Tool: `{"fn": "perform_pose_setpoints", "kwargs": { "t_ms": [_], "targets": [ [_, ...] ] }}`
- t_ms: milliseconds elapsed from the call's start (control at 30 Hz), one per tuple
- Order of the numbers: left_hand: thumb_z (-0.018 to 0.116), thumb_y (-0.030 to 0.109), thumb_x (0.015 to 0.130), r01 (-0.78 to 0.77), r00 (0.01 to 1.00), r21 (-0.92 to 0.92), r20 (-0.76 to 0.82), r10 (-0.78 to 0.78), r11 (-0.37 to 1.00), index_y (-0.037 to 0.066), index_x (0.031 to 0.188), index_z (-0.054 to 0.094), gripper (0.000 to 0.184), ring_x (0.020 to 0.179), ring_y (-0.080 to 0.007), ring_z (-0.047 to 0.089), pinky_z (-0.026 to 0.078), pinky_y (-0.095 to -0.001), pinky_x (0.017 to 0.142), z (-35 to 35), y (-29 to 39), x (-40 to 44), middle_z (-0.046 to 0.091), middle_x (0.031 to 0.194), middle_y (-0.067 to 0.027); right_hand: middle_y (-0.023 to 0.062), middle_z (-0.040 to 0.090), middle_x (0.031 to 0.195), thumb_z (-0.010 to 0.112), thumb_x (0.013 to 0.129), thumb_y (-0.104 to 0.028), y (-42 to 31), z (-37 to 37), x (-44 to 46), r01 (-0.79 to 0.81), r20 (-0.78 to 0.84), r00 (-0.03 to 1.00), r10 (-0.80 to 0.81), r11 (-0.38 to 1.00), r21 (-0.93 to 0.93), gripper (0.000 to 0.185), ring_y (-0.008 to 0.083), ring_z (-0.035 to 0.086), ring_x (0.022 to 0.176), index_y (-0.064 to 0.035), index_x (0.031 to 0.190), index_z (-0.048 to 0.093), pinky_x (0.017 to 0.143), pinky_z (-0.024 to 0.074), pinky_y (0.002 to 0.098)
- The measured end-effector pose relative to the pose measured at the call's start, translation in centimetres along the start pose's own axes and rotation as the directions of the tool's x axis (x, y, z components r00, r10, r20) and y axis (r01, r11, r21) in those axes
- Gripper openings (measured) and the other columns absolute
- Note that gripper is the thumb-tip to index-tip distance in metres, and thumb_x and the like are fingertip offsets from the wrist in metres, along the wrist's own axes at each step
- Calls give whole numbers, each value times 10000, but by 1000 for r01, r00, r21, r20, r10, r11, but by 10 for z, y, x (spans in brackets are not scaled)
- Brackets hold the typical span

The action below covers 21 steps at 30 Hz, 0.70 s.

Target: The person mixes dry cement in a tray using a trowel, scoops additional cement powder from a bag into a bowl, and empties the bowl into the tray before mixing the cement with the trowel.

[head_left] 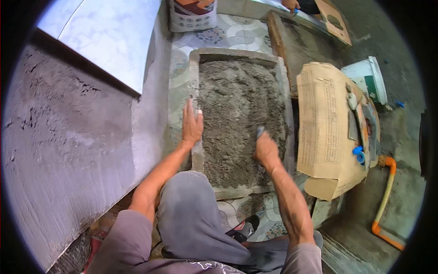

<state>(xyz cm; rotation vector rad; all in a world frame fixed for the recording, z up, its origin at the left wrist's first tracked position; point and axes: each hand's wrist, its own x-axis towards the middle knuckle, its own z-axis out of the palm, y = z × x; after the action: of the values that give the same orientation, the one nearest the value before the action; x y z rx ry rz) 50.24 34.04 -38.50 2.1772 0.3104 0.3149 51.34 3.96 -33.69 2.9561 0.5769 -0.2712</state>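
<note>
The right hand point(266, 148) hid most of its tool point(260, 130). The view cut off a bag point(193, 23) beyond the left hand point(192, 124). Print on the cardboard point(321, 123), right of both, was illegible.

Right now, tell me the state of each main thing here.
Coarse grey mortar: spread, surface uneven
Rectangular grey trough: holding the mortar
Left hand: open, at the trough's left rim
Right hand: closed around a blue-grey handle
Brown printed cardboard: bent, tools lying on top
White printed bag: standing, top out of view
</note>
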Motion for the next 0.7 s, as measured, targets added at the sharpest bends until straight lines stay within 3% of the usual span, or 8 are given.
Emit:
{"fn": "perform_pose_setpoints", "kwargs": {
  "t_ms": [67, 200, 267, 400, 500, 567, 667, 700],
  "targets": [
    [408, 272, 1010, -16, 1000, -18, 4, 16, 1000, -87, 1491, 199, 635, 1413, -432, 262, 231, -439, 1176, 3, -3, 0, 267, 1510, -306, 214, 668, 755, 635, 779, -110, 2, -5, -40, 41, 114, 992, -51, 995, 91, 289, 375, 698, 713, 60, 987, 530, 661, 573, 449],
    [405, 274, 1012, -1, 1000, -27, 19, 1, 1000, -93, 1490, 190, 640, 1418, -434, 252, 221, -444, 1180, -3, 0, 1, 253, 1517, -310, 237, 660, 743, 606, 787, -50, 11, -137, -49, 52, 331, 941, -67, 997, 53, 258, 388, 684, 674, 79, 990, 515, 587, 559, 444],
    [404, 275, 1012, -12, 1000, -28, 15, 12, 1000, -94, 1490, 190, 640, 1420, -432, 249, 216, -443, 1181, 0, -3, 1, 247, 1521, -309, 206, 693, 821, 674, 779, -66, 19, -144, -23, -2, 223, 975, 19, 997, -79, 283, 323, 717, 741, 36, 990, 514, 650, 584, 395],
    [408, 273, 1012, -28, 999, -9, 24, 28, 1000, -95, 1489, 194, 640, 1421, -431, 248, 212, -440, 1183, -2, -4, 1, 249, 1522, -307, 172, 701, 818, 604, 850, -67, 53, -82, 85, -113, -77, 992, 101, 977, -183, 258, 293, 723, 738, 60, 1070, 562, 620, 582, 352],
    [405, 274, 1012, -15, 1000, -25, 22, 15, 1000, -95, 1489, 200, 637, 1425, -427, 242, 210, -440, 1184, -3, -2, 1, 247, 1524, -307, 168, 708, 859, 591, 872, -105, 58, -18, 106, 56, 5, 998, -56, 979, -197, 244, 277, 729, 766, 45, 1064, 612, 627, 584, 334],
    [406, 272, 1010, -15, 1000, -19, 7, 15, 1000, -100, 1485, 205, 636, 1423, -428, 245, 210, -441, 1183, -4, -6, 2, 252, 1520, -311, 187, 699, 910, 617, 859, -122, 28, -30, 72, -78, 118, 989, 92, 990, -113, 173, 281, 726, 830, 15, 962, 643, 690, 586, 337],
    [407, 271, 1008, -3, 1000, -26, 9, 3, 1000, -99, 1486, 196, 641, 1416, -433, 254, 215, -443, 1181, -1, -1, 1, 259, 1512, -315, 256, 656, 879, 648, 721, -52, 17, -64, -7, 72, 224, 970, -92, 993, 95, 317, 370, 691, 799, 89, 983, 538, 675, 574, 394],
    [407, 271, 1008, -6, 1000, -31, 14, 6, 999, -100, 1487, 193, 642, 1415, -434, 255, 215, -444, 1181, -2, 1, 1, 259, 1511, -316, 252, 645, 811, 632, 719, -38, 20, -82, -18, 18, 321, 946, -49, 995, 100, 339, 397, 677, 747, 101, 1007, 520, 658, 563, 428]
  ]
}}
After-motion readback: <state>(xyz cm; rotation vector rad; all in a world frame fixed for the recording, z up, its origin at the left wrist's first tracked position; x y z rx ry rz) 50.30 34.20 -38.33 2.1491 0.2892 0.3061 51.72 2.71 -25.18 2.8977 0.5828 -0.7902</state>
